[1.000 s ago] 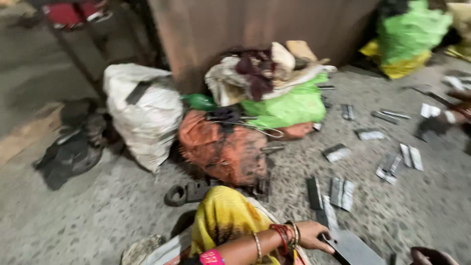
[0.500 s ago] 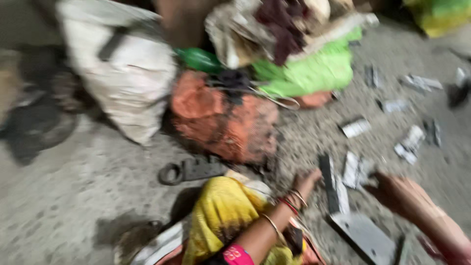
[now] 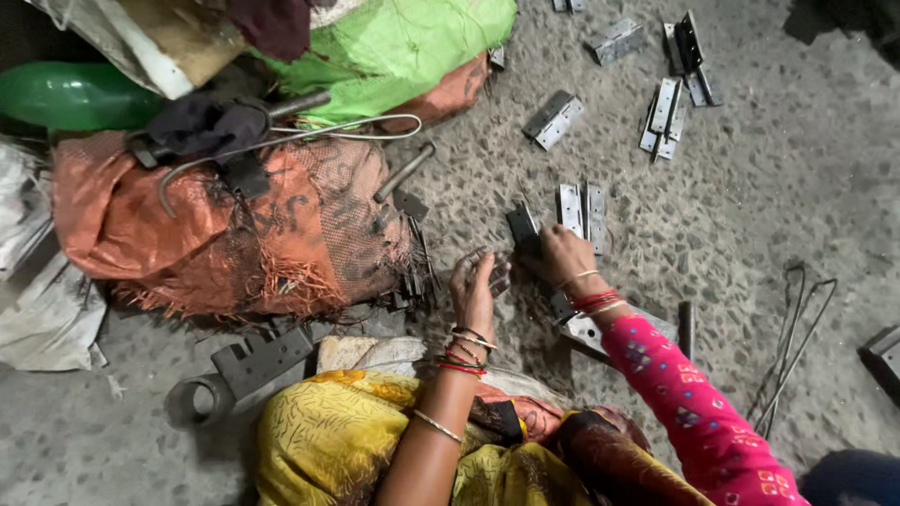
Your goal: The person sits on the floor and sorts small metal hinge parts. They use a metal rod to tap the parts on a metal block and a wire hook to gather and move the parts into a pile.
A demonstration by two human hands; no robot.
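Down on the concrete floor (image 3: 769,215), the left hand (image 3: 473,292) hovers with fingers loosely spread, gripping nothing. The right hand (image 3: 561,258) pinches a dark metal hinge (image 3: 521,225), just beside 2 pale hinge leaves (image 3: 581,206). That hinge looks stiff, thin and fairly light but sharp-edged; I'd take it by the flat leaf, not the knuckle. The floor is rough and gritty, so nothing slides. An orange sack (image 3: 225,234) crowds the left; more hinges (image 3: 667,108) lie scattered beyond.
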